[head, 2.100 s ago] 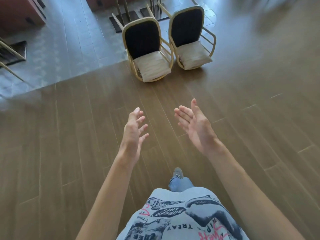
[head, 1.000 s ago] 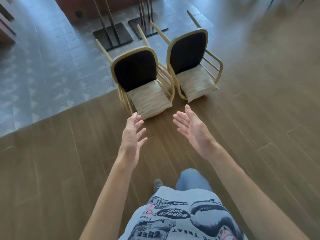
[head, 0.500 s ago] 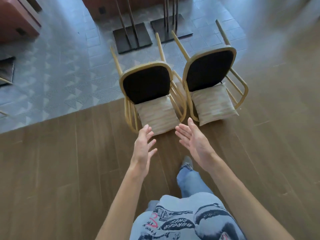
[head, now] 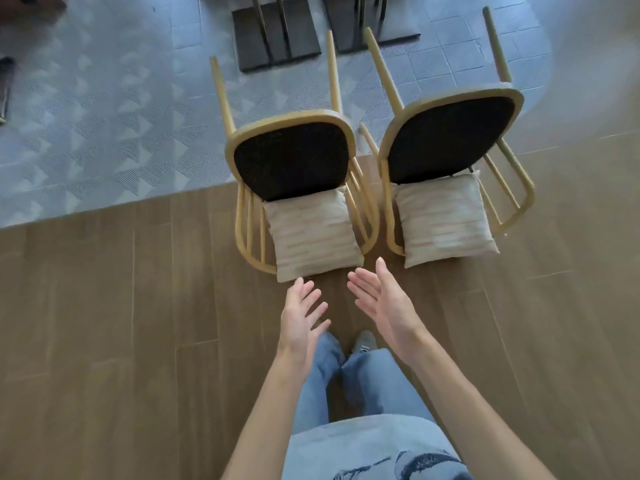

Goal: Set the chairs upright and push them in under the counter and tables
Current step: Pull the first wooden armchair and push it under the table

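Wearer, viewed from above: pale grey-blue T-shirt printed with a dark graphic, loose light-blue denim jeans, one grey sneaker with pale stripes, and bare forearms ending in a bare left hand and right hand.

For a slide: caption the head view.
Open left hand and right hand hover before two toppled yellow-framed chairs with beige cushions.

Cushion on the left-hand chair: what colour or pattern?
Beige cushion with faint pinkish stripes across it, seen best in the head view.
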A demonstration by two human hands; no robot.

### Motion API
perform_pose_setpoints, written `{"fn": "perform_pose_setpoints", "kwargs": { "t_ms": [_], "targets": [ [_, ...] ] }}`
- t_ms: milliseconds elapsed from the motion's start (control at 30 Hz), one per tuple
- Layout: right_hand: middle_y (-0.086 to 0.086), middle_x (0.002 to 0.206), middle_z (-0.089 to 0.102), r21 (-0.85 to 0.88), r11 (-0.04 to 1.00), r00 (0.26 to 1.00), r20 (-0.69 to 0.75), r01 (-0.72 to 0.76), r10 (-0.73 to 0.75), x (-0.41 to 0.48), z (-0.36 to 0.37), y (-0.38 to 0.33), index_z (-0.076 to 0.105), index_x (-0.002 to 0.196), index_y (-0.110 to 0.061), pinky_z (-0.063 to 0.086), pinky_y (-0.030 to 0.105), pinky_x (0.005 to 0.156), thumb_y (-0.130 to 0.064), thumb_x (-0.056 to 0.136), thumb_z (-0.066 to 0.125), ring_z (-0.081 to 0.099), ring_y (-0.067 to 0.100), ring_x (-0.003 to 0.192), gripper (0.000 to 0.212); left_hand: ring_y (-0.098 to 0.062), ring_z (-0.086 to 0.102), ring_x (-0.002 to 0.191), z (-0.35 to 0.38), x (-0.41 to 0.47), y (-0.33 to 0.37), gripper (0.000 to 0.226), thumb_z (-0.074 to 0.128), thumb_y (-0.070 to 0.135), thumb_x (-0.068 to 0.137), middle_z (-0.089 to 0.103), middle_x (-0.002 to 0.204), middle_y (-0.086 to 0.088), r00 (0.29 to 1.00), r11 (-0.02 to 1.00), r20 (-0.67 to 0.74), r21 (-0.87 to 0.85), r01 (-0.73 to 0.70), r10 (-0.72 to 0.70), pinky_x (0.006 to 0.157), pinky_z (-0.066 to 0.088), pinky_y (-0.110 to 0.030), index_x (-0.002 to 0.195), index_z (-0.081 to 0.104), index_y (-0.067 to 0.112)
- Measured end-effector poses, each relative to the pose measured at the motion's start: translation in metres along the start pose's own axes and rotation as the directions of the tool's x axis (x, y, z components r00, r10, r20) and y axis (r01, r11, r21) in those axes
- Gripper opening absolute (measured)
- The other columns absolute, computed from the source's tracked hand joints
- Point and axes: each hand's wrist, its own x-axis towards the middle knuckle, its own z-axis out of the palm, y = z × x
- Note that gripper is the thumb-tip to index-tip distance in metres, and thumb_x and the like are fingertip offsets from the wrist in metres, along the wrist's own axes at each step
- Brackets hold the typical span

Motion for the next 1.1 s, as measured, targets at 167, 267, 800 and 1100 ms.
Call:
{"fn": "perform_pose_setpoints", "kwargs": {
  "t_ms": [167,267,800,1100],
  "targets": [
    [0.000,0.140,0.053,0.006,0.998,0.998,-0.022,-0.055,0.055,0.100,-0.023,0.062,0.041,0.143,-0.009,0.034,0.034,0.111,-0.046,0.102,0.031,0.052,0.007,0.124,0.056,-0.021,0.055,0.122,-0.006,0.113,-0.050,0.054,0.037,0.050,0.099,0.053,0.140,-0.006,0.999,0.989,-0.009,-0.139,0.048,-0.050,0.106,0.042,-0.048,0.142,0.045,0.018],
    [0.001,0.140,0.053,0.023,0.997,0.997,-0.036,-0.074,0.075,0.155,-0.036,0.099,0.042,0.142,-0.009,0.035,0.033,0.110,-0.044,0.102,0.031,0.052,0.008,0.125,0.054,-0.024,0.057,0.121,-0.015,0.176,-0.082,0.052,0.038,0.050,0.099,0.055,0.138,-0.007,0.996,0.973,-0.024,-0.217,0.082,-0.089,0.105,0.043,-0.047,0.140,0.047,0.018],
    [0.006,0.125,0.065,0.203,0.964,0.965,-0.162,-0.174,0.208,0.463,-0.122,0.326,0.052,0.133,-0.007,0.044,0.036,0.102,-0.034,0.102,0.040,0.062,0.017,0.113,0.043,-0.034,0.047,0.128,-0.071,0.550,-0.253,0.057,0.050,0.041,0.095,0.048,0.139,-0.020,0.911,0.655,-0.117,-0.731,0.190,-0.395,0.108,0.036,-0.049,0.139,0.043,0.006],
    [0.000,0.125,0.065,0.176,0.967,0.968,-0.140,-0.182,0.207,0.506,-0.144,0.368,0.052,0.134,-0.014,0.043,0.035,0.103,-0.038,0.102,0.038,0.063,0.012,0.113,0.043,-0.037,0.046,0.126,-0.081,0.638,-0.278,0.058,0.041,0.054,0.092,0.052,0.134,-0.018,0.954,0.432,-0.096,-0.901,0.039,-0.286,0.112,0.026,-0.058,0.134,0.049,0.014]
  ]
}}
